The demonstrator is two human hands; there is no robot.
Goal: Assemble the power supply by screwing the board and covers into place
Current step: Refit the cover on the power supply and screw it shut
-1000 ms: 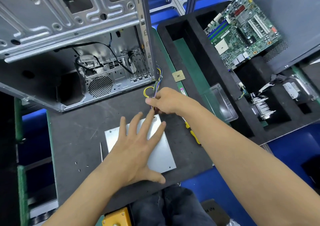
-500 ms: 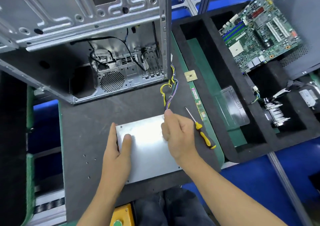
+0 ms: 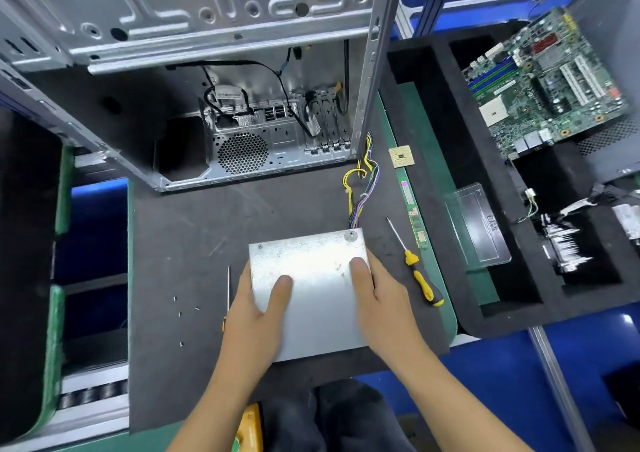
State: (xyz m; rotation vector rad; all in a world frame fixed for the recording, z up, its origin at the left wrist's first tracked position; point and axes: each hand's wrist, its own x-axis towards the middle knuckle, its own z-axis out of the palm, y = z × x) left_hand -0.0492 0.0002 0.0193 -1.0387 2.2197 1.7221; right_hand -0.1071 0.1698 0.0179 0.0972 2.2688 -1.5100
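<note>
Right hand (image 3: pixel 384 299) has let go of the wire bundle (image 3: pixel 362 191) and dropped onto the right edge of the power supply (image 3: pixel 311 288); left hand (image 3: pixel 256 309) has slid from a flat press on top to the left edge. Both hands now grip the box from opposite sides, thumbs laid on the top face, fingers wrapped down over the side walls and out of sight.

Power supply: flat silver metal case, plain lid with light scuffing, one small screw hole at the far-left corner, a round stamped mark at the far-right corner. Wire bundle, yellow, purple and black, exits its far-right corner and runs up toward the open computer chassis (image 3: pixel 214 80).

Position: lies flat on the dark mat (image 3: pixel 194 229), centred between the two hands, close to the near edge of the mat, in front of the chassis.

Yellow-handled screwdriver (image 3: pixel 414 264) lies just right of the right hand, not touched. A thin second driver (image 3: pixel 228 288) lies just left of the left hand. Loose screws (image 3: pixel 180 313) scattered further left on the mat.
</note>
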